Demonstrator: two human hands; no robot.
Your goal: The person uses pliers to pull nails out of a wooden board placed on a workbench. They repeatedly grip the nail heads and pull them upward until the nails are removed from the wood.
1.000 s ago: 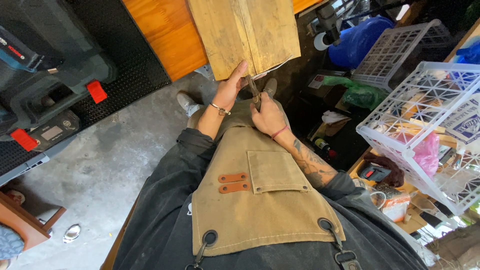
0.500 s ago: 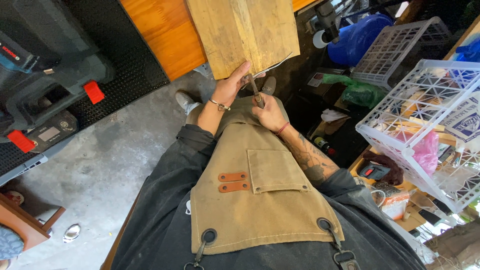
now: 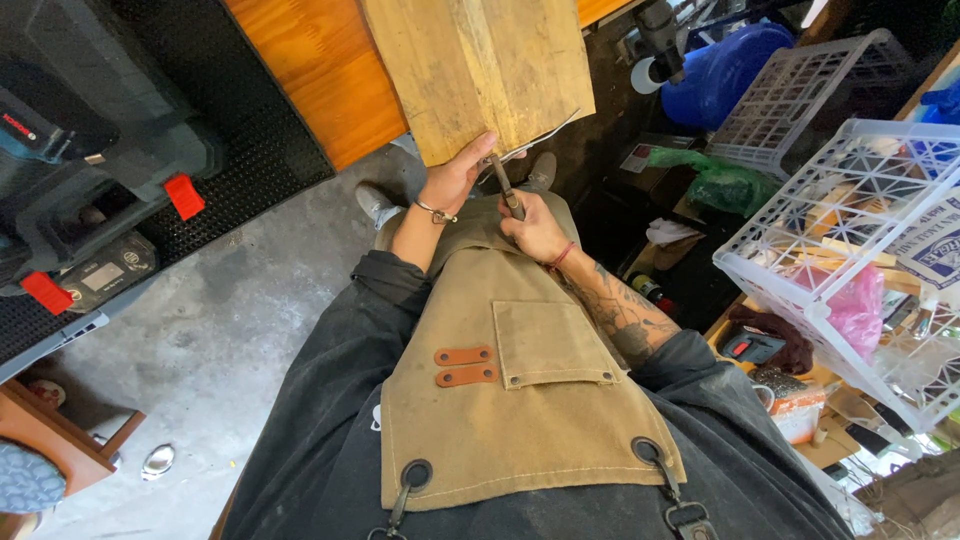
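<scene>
Fingers of the left hand [image 3: 455, 180] are curled over the near bottom edge of the pale, rough-sawn wooden plank [image 3: 478, 70], thumb on the face, pinning it upright against the orange varnished wooden panel [image 3: 320, 70] behind it. Right hand [image 3: 535, 225] is wrapped snugly round the dark handle of a slim hand tool [image 3: 505, 190], whose thin metal end runs up and to the right along the plank's lower edge (whether that end is a blade or a curved wire I can't make out).

Plank sits dead centre at the top of the view, just above the tan canvas apron [image 3: 520, 390] and the grey shoes on the concrete floor [image 3: 230, 330].

Now the risks, as I judge them. Tool and left fingers are almost touching, so a slip off that edge could run the metal straight into the holding fingers. The plank is steadied by one hand only; a hard push could twist it or drop it onto the feet below. And the white plastic lattice crate [image 3: 850, 250] crowds the right elbow, leaving little room to recover.
</scene>
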